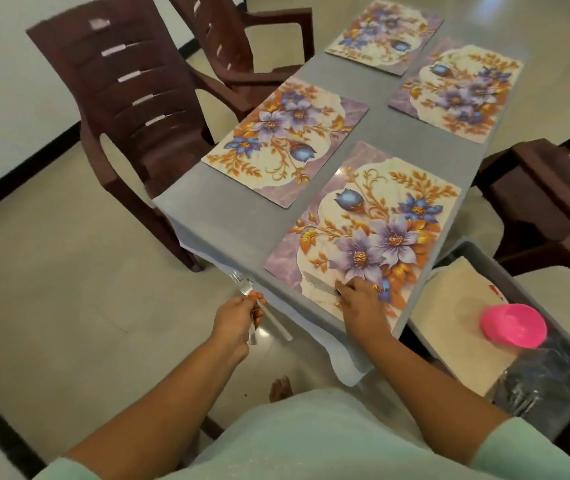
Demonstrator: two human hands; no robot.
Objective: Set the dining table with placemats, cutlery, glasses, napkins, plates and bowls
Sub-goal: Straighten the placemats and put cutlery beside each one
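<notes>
While our right hand [359, 292] pinches the handle end of a knife [318, 285] and lays it flat on the nearest placemat [363, 223], the blade runs leftward from the fingers along the mat's near edge, likely so it sits where a diner would reach it. Our left hand [238, 318] is curled around two forks [247, 289], tines rising above the grip and handles trailing below it, held off the table's [228, 216] corner, apparently in reserve for the next settings. We count four placemats, one knife and two forks. Right of the knife hand sits a bin [553, 296] holding a pink bowl [512, 325] and folded napkins [456, 306].
</notes>
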